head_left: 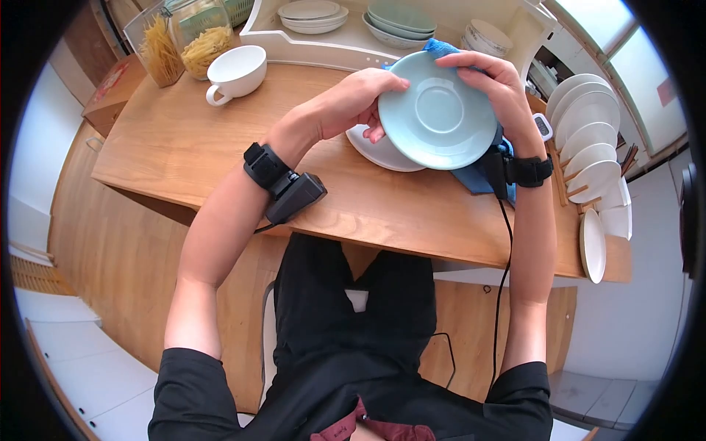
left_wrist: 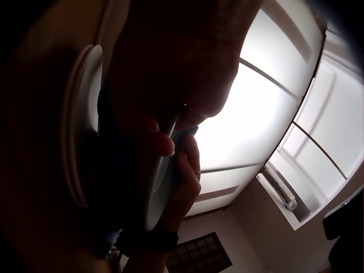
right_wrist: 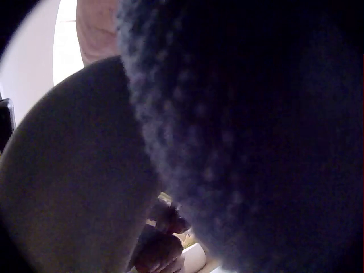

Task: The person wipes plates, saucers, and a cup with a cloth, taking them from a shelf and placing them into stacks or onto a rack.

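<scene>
A pale blue-green plate (head_left: 435, 110) is held up over the table, tilted so its upper face shows in the head view. At its left rim my left hand (head_left: 353, 101) pinches it, thumb on the face and fingers behind. My right hand (head_left: 504, 88) grips a blue cloth (head_left: 441, 48) at the plate's upper right rim. The cloth sticks out above the rim and hangs behind the plate; it fills much of the right wrist view as dark, nubby fabric (right_wrist: 187, 142). Beneath, white plates (head_left: 382, 152) lie on the table, partly hidden.
A wooden rack of upright white plates (head_left: 585, 125) stands on the right, with an oval dish (head_left: 593, 246) leaning at its front. A white cup (head_left: 237, 73) and glass jars of pasta (head_left: 160, 51) are back left. Behind, a cream shelf (head_left: 294, 40) carries stacked dishes.
</scene>
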